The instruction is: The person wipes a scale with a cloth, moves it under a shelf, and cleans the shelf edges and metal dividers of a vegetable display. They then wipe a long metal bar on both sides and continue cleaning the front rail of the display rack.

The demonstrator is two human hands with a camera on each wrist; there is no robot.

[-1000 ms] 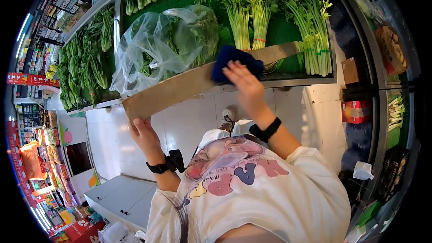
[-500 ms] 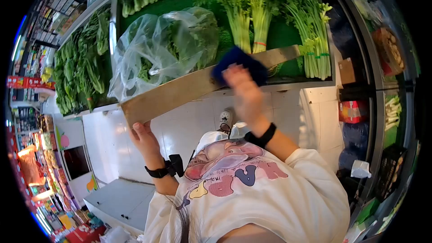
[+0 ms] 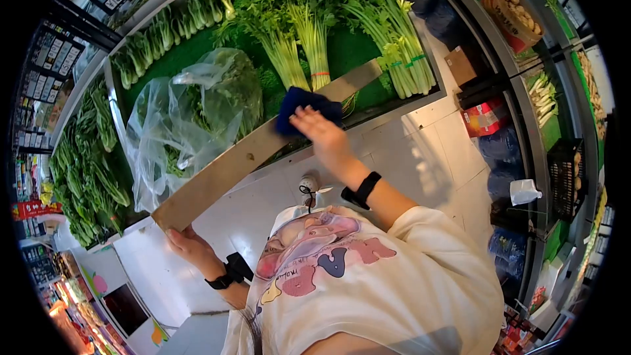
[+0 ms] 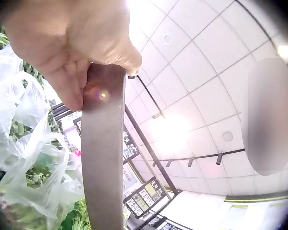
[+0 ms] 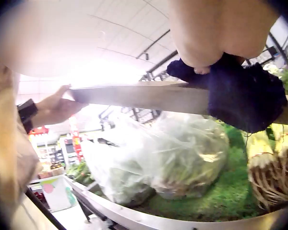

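The long strip [image 3: 220,171] slants above the near edge of the vegetable stand [image 3: 394,111], from near left to far right. The left hand [image 3: 192,250] grips its near end, fingers on one side and thumb on the other, with a dark band [image 3: 225,279] at the wrist. The right hand [image 3: 330,146] reaches up and left from a bent arm, its fingers laid over a dark blue cloth [image 3: 303,106] that it holds folded over the strip's edge, right of the middle. A clear plastic bag [image 3: 187,115] of greens lies just beyond the strip. Celery bunches [image 3: 314,49] stretch away past the cloth; green-tied celery [image 3: 409,66] lies by the strip's far end, whether touching I cannot tell. Loose leafy greens [image 3: 85,171] fill the left side.
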